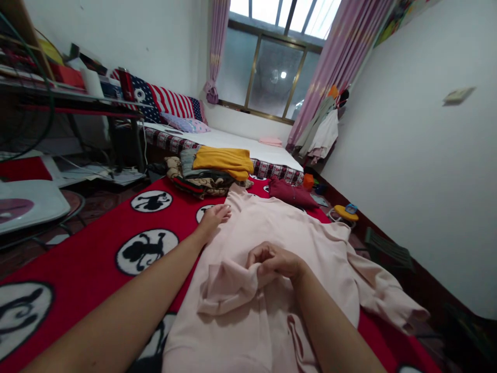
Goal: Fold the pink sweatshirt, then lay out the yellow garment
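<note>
A pale pink long-sleeved top point(295, 233) lies spread on a red blanket point(97, 254) printed with black-and-white monkey medallions. My left hand point(216, 216) rests on the top's far left edge, fingers curled on the cloth. My right hand point(274, 260) is closed on a bunched fold of a sleeve point(229, 287) pulled over the middle of the top. The other sleeve point(392, 298) trails off to the right.
Beyond the top sits a pile of folded clothes point(212, 171) with a yellow one on top, and a dark red garment point(291, 194). A bed point(240, 142) stands under the window. Shelves and a fan point(23, 98) line the left; a white wall runs along the right.
</note>
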A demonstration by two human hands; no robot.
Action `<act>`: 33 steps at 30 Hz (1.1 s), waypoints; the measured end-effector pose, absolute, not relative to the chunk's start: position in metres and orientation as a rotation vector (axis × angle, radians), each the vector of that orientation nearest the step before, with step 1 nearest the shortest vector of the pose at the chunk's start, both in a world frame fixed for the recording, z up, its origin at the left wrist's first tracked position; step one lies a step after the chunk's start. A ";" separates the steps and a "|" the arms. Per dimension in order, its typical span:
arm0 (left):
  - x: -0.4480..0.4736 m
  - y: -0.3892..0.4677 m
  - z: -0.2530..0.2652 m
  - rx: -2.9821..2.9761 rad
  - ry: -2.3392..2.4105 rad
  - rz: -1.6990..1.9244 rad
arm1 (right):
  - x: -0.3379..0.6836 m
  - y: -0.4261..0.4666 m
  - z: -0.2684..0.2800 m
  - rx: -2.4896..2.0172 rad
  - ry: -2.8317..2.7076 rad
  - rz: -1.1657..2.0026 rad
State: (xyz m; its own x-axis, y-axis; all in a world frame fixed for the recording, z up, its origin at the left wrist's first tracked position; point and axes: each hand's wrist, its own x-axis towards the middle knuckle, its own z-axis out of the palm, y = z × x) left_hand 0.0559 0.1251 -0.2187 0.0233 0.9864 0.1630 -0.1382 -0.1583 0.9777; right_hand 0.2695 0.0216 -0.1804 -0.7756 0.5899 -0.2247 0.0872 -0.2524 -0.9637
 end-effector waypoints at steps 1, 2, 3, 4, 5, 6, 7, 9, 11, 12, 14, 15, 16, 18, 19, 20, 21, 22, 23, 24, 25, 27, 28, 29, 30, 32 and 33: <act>0.057 0.125 -0.220 1.296 1.021 1.344 | 0.268 0.020 -0.177 -0.806 -1.677 2.095; 0.058 0.126 -0.220 1.331 1.037 1.328 | 0.267 0.018 -0.173 -0.791 -1.688 2.107; 0.058 0.126 -0.221 1.354 1.048 1.315 | 0.264 0.016 -0.170 -0.771 -1.696 2.129; 0.059 0.125 -0.221 1.379 1.060 1.302 | 0.261 0.015 -0.169 -0.748 -1.703 2.169; 0.060 0.125 -0.221 1.415 1.076 1.288 | 0.258 0.014 -0.168 -0.729 -1.712 2.219; 0.061 0.124 -0.221 1.469 1.100 1.275 | 0.254 0.012 -0.168 -0.715 -1.727 2.271; 0.062 0.123 -0.220 1.543 1.132 1.257 | 0.250 0.011 -0.169 -0.706 -1.749 2.317; 0.065 0.120 -0.220 1.734 1.220 1.199 | 0.240 0.006 -0.172 -0.671 -1.806 2.413; 0.068 0.116 -0.219 1.912 1.307 1.125 | 0.229 -0.001 -0.175 -0.606 -1.851 2.514; 0.070 0.113 -0.218 1.969 1.333 1.092 | 0.224 -0.004 -0.176 -0.570 -1.858 2.568; 0.072 0.109 -0.218 2.054 1.338 1.048 | 0.218 -0.008 -0.176 -0.533 -1.853 2.644; 0.073 0.107 -0.217 2.084 1.320 1.047 | 0.217 -0.008 -0.175 -0.545 -1.838 2.636; 0.073 0.105 -0.217 2.103 1.294 1.065 | 0.218 -0.006 -0.174 -0.579 -1.820 2.585; 0.074 0.103 -0.218 2.102 1.236 1.141 | 0.227 0.004 -0.171 -0.709 -1.765 2.281; 0.075 0.102 -0.218 2.087 1.216 1.179 | 0.234 0.011 -0.171 -0.796 -1.697 2.026; 0.075 0.102 -0.219 2.068 1.204 1.211 | 0.243 0.020 -0.171 -0.879 -1.595 1.741; 0.076 0.101 -0.219 2.051 1.200 1.230 | 0.253 0.028 -0.172 -0.948 -1.466 1.472; 0.077 0.101 -0.220 2.040 1.199 1.236 | 0.262 0.037 -0.174 -1.000 -1.318 1.259; 0.078 0.101 -0.220 2.038 1.201 1.236 | 0.271 0.044 -0.175 -1.038 -1.175 1.118; 0.078 0.101 -0.220 2.050 1.201 1.234 | 0.279 0.051 -0.177 -1.066 -1.062 1.044; 0.079 0.101 -0.220 2.072 1.198 1.231 | 0.284 0.058 -0.178 -1.087 -0.995 1.021; 0.080 0.100 -0.219 2.128 1.185 1.223 | 0.288 0.070 -0.179 -1.120 -0.988 1.026; 0.080 0.099 -0.219 2.149 1.181 1.222 | 0.286 0.076 -0.177 -1.140 -1.035 1.027; 0.081 0.098 -0.218 2.163 1.178 1.221 | 0.282 0.084 -0.176 -1.168 -1.099 1.024; 0.080 0.097 -0.217 2.169 1.177 1.219 | 0.276 0.092 -0.174 -1.207 -1.166 1.016; 0.080 0.095 -0.216 2.186 1.173 1.211 | 0.264 0.110 -0.170 -1.326 -1.310 0.939; 0.080 0.095 -0.215 2.201 1.167 1.205 | 0.257 0.119 -0.169 -1.408 -1.408 0.850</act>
